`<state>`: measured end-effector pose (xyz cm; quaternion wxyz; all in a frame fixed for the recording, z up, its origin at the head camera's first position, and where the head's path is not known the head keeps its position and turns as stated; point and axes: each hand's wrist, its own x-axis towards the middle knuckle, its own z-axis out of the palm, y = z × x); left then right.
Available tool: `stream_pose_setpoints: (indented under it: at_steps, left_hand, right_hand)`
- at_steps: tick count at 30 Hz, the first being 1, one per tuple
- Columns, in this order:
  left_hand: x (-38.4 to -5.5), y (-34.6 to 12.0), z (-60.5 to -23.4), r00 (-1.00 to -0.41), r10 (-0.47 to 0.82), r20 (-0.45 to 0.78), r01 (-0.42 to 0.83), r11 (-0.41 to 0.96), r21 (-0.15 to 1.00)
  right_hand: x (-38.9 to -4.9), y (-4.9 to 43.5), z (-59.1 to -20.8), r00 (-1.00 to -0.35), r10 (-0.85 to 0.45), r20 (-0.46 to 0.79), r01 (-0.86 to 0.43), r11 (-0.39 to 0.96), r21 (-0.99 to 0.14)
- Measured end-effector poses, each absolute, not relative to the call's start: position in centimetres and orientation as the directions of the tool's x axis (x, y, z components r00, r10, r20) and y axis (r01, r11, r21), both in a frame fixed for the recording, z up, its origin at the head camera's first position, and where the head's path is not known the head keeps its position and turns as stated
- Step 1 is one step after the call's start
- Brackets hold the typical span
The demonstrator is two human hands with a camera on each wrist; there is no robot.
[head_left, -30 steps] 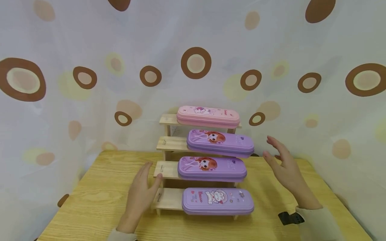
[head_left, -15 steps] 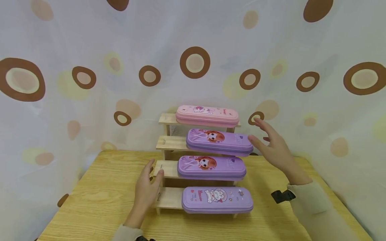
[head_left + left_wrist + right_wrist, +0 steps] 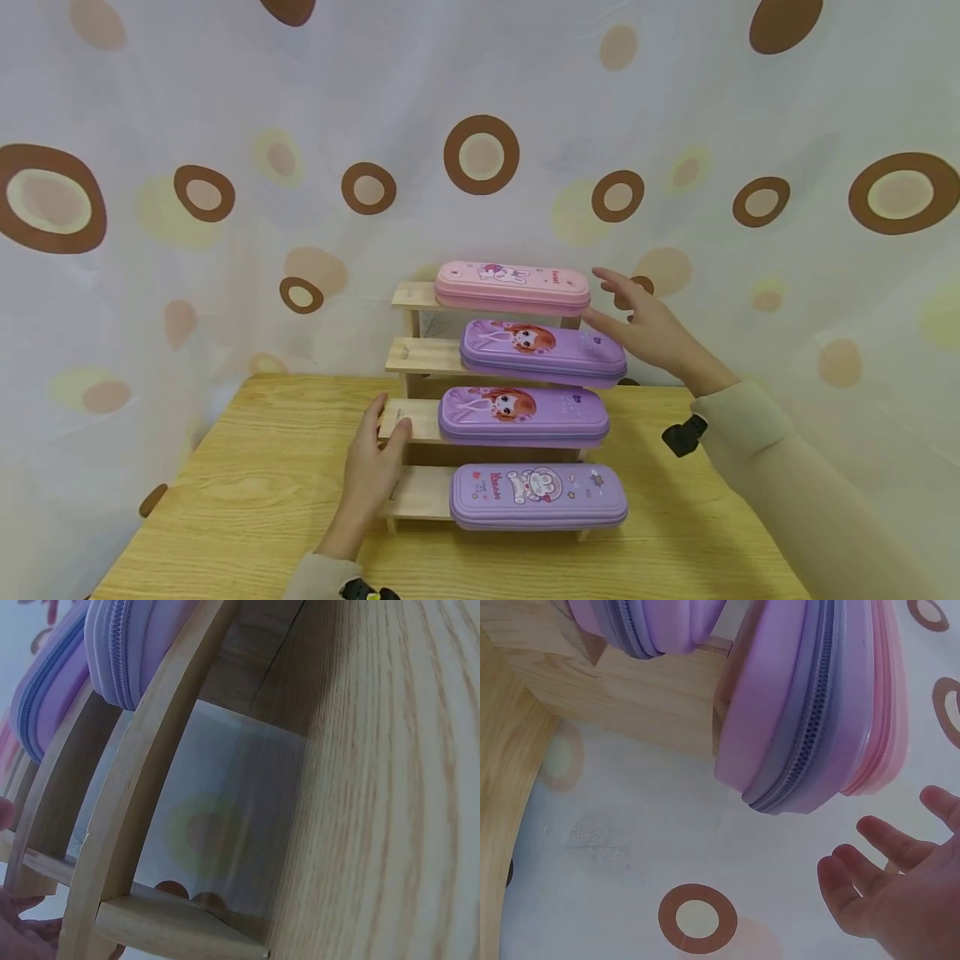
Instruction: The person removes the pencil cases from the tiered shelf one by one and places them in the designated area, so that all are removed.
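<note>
My left hand [image 3: 371, 462] is at the left end of a stepped wooden rack [image 3: 420, 492], thumb overlapping the second step from the front and fingers along its side. In the left wrist view, part of this hand [image 3: 22, 926] shows beside the rack's end. My right hand [image 3: 637, 325] reaches across the right end of a purple pencil case [image 3: 536, 346] with a red-haired girl on it. Its fingers are spread near the right end of the pink rabbit pencil case [image 3: 510, 283] on the top step. The right wrist view shows these fingers [image 3: 885, 840] apart from the cases.
Another purple girl pencil case [image 3: 525, 412] lies on the second step from the front. A lilac pencil case [image 3: 540, 497] with a white cartoon figure lies on the front step. The rack stands on a wood-grain table [image 3: 247, 500], with a spotted curtain [image 3: 360, 100] behind.
My right hand has moved left and away from me, from beside the rack to the pink case's right end. My left hand has shifted slightly right against the rack. The cases stay put.
</note>
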<state>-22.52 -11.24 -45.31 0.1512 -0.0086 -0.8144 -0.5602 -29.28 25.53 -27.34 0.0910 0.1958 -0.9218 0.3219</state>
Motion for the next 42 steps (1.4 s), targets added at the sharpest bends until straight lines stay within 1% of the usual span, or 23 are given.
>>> stream_pose_setpoints:
  at_steps: [9, 19, 26, 33, 37, 42]
  left_hand:
    - [-22.9, -11.0, -45.8, -0.946, -0.175, 0.274, 0.192, 0.378, 0.906]
    - [-23.2, -10.6, -46.2, -0.933, -0.206, 0.294, 0.213, 0.342, 0.915]
    - [-23.3, -10.5, -46.7, -0.932, -0.179, 0.315, 0.243, 0.334, 0.911]
    - [-23.7, -10.6, -46.9, -0.927, -0.167, 0.335, 0.268, 0.329, 0.906]
    - [-23.7, -10.6, -46.9, -0.926, -0.166, 0.340, 0.272, 0.332, 0.903]
    - [-23.6, -10.6, -46.9, -0.923, -0.171, 0.345, 0.274, 0.338, 0.900]
  right_hand:
    - [-31.2, 24.0, -26.4, -0.910, -0.332, 0.248, -0.414, 0.722, -0.555]
    - [-33.0, 22.9, -26.5, -0.917, -0.344, 0.201, -0.397, 0.747, -0.533]
    - [-33.5, 22.8, -26.5, -0.914, -0.367, 0.175, -0.404, 0.768, -0.497]
    - [-34.0, 23.0, -26.6, -0.924, -0.338, 0.176, -0.381, 0.788, -0.483]
    - [-34.0, 23.1, -26.7, -0.928, -0.312, 0.205, -0.373, 0.792, -0.483]
    - [-33.5, 23.5, -26.7, -0.922, -0.288, 0.260, -0.385, 0.765, -0.516]
